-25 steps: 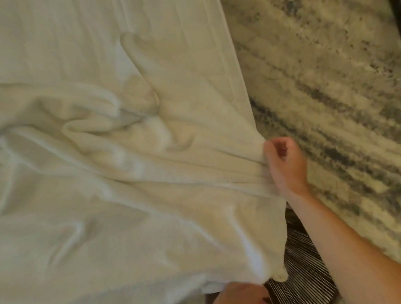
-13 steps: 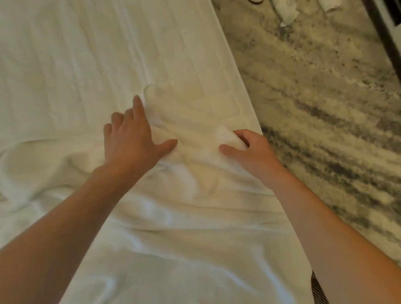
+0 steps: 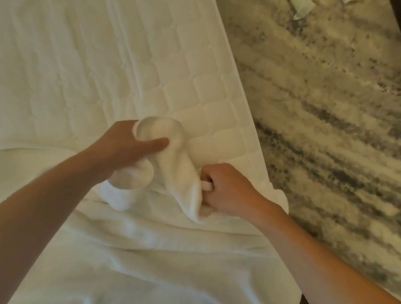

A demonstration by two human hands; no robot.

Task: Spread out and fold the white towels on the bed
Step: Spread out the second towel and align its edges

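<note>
A large white towel (image 3: pixel 136 266) lies crumpled across the near part of the bed (image 3: pixel 79 72), reaching the bed's right edge. My left hand (image 3: pixel 127 148) grips a bunched-up fold of the towel and lifts it a little off the mattress. Just to the right and nearer, my right hand (image 3: pixel 229 189) is closed on the same raised fold, lower down. The fabric hangs in a twisted band between the two hands.
The quilted white mattress stretches away to the far left. To the right of the bed's edge is a grey and beige patterned carpet (image 3: pixel 332 121). Two white rolled items (image 3: pixel 303 0) lie on the floor at the top right.
Both hands have closed on the towel's far fold and raised it; half a second ago the left hand lay flat on it. The view has shifted further up the bed.
</note>
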